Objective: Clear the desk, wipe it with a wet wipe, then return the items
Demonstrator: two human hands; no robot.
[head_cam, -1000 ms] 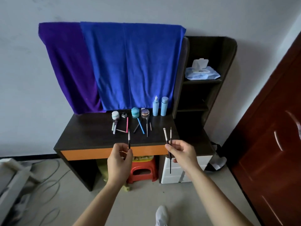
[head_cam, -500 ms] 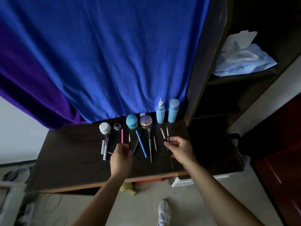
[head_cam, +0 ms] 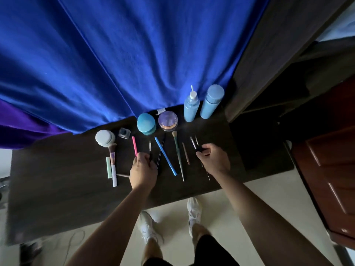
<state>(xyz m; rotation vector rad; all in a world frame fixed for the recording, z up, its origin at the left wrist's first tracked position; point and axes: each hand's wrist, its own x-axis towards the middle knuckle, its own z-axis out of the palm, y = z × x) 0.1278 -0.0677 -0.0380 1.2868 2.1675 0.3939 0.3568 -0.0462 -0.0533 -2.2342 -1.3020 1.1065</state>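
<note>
On the dark desk [head_cam: 57, 181] lies a row of cosmetics. My left hand [head_cam: 143, 169] pinches a thin black brush [head_cam: 150, 148] low over the desk, between a pink pencil [head_cam: 134, 145] and a blue pencil [head_cam: 165, 158]. My right hand [head_cam: 214, 160] grips two thin brushes [head_cam: 193, 142], whose tips point away from me and whose handles stick out behind the hand. A teal-handled brush [head_cam: 177, 150] and a small brown stick [head_cam: 185, 153] lie between my hands.
At the back stand a white jar [head_cam: 104, 138], a small dark bottle [head_cam: 124, 133], a teal jar [head_cam: 146, 123], a clear powder jar [head_cam: 167, 120] and two light blue bottles [head_cam: 201, 104]. A blue cloth [head_cam: 134, 54] hangs behind. A dark shelf unit [head_cam: 269, 54] rises at right.
I have stepped up to the desk and both hands have lowered their brushes from the air down into the row of items.
</note>
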